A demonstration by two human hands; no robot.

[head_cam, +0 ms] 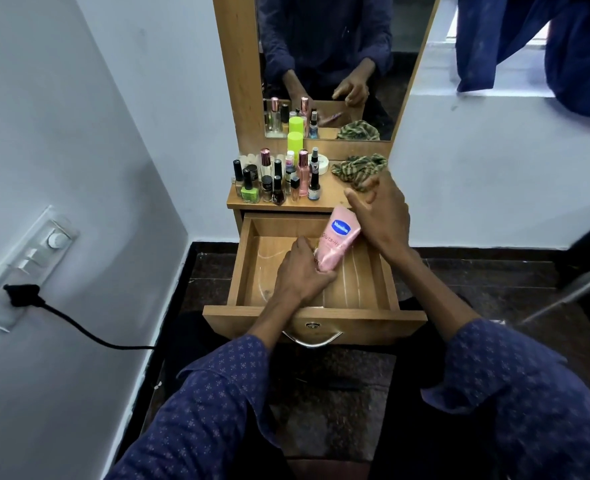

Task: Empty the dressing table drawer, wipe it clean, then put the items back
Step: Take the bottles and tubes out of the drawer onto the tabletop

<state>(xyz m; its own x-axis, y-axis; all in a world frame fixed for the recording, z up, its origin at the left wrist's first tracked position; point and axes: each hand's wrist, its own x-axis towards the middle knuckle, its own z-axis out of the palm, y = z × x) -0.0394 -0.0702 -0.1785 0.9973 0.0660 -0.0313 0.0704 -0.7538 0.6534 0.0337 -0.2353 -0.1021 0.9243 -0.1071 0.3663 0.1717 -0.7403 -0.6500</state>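
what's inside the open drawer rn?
Only the pink lotion tube, gripped at its lower end by the left hand and tilted up over the drawer. Visible floor is bare wood. The hand, forearm and tube hide the patch beneath them.

Home bedroom corner — small wooden dressing table (321,202) with tall mirror (328,64), nail polish and perfume bottles (276,178) crowded on far-left of top. Wall switchboard (26,265) with plugged black cable at left, blue curtain (529,46) at far right — domestic setting.
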